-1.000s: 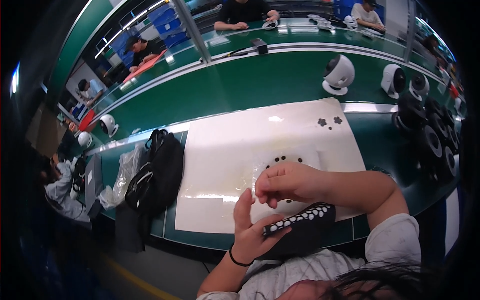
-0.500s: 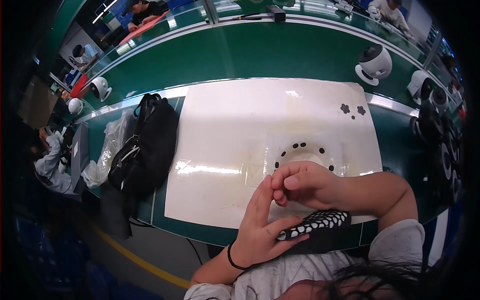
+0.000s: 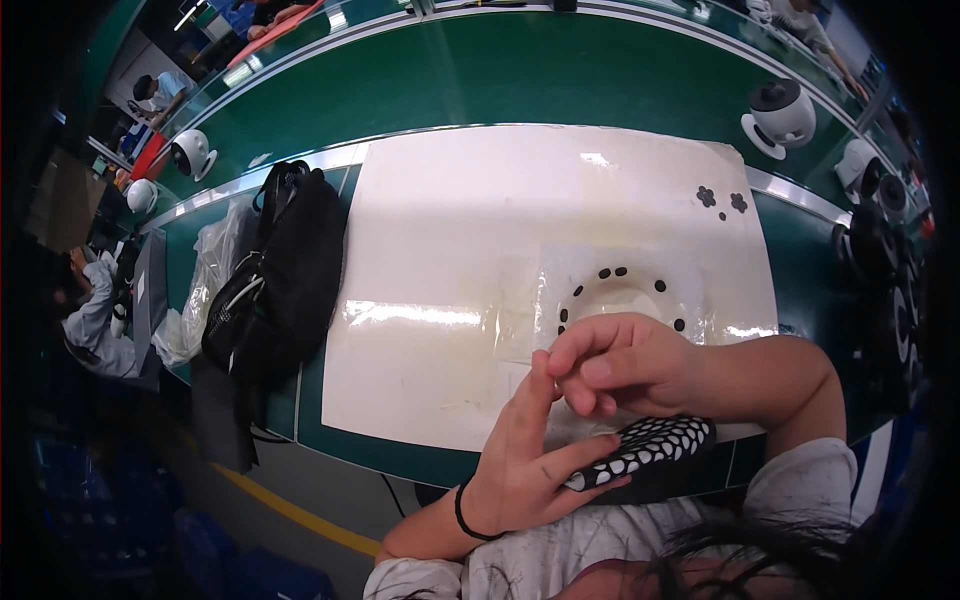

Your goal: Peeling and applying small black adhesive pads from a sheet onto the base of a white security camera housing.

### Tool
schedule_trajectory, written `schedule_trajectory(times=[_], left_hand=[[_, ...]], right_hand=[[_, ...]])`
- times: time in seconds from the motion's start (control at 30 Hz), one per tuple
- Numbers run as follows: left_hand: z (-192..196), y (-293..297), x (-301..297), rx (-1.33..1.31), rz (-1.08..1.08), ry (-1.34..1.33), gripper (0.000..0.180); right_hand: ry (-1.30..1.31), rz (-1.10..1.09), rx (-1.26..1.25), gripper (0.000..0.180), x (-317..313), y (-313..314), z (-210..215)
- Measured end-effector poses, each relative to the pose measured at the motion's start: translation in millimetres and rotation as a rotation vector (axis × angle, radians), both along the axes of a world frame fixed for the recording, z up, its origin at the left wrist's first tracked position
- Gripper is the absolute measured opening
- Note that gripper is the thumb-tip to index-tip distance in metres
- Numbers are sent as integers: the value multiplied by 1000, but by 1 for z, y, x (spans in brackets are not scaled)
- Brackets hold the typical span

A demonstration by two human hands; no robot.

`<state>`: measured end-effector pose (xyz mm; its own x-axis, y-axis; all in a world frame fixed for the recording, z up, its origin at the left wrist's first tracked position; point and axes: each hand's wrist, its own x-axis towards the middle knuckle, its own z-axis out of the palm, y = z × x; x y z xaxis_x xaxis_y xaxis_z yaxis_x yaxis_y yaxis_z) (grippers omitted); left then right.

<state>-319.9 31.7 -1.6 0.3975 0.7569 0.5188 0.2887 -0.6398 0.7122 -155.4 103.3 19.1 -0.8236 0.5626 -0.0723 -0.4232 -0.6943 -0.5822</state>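
Note:
My left hand (image 3: 520,470) holds a black sheet with rows of white oval dots (image 3: 655,445) between its thumb and fingers, close to my body. Its index fingertip points up and meets the fingertips of my right hand (image 3: 635,365). My right fingers are curled in a pinch there; whatever they may grip is too small to make out. Beyond the hands, several small black oval pads (image 3: 660,286) lie spaced in a ring around a pale round shape (image 3: 620,298) on the white board (image 3: 430,240). My hands cover the near part of that ring.
A black bag (image 3: 285,270) and a clear plastic bag (image 3: 205,280) lie left of the board. Two dark flower-shaped pieces (image 3: 706,196) sit at its far right. A white rounded device (image 3: 785,115) stands beyond, with dark round objects (image 3: 875,245) at right. Other people work farther off.
My view has shifted, so the board sits higher in it. The dotted sheet shows more of its face. My right fingers look slightly more spread at the left fingertip.

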Motion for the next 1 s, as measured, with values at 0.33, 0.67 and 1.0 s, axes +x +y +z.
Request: schedule_trajectory(times=[0.33, 0.67, 1.0], left_hand=[[1, 0, -5, 70, 0, 166, 36], [0, -1, 0, 48, 49, 45, 31], [0, 3, 0, 51, 56, 61, 31]], right_hand=[[6, 9, 66, 15, -1, 0, -4], [-31, 3, 105, 13, 0, 0, -3], [-49, -6, 151, 9, -1, 3, -4]])
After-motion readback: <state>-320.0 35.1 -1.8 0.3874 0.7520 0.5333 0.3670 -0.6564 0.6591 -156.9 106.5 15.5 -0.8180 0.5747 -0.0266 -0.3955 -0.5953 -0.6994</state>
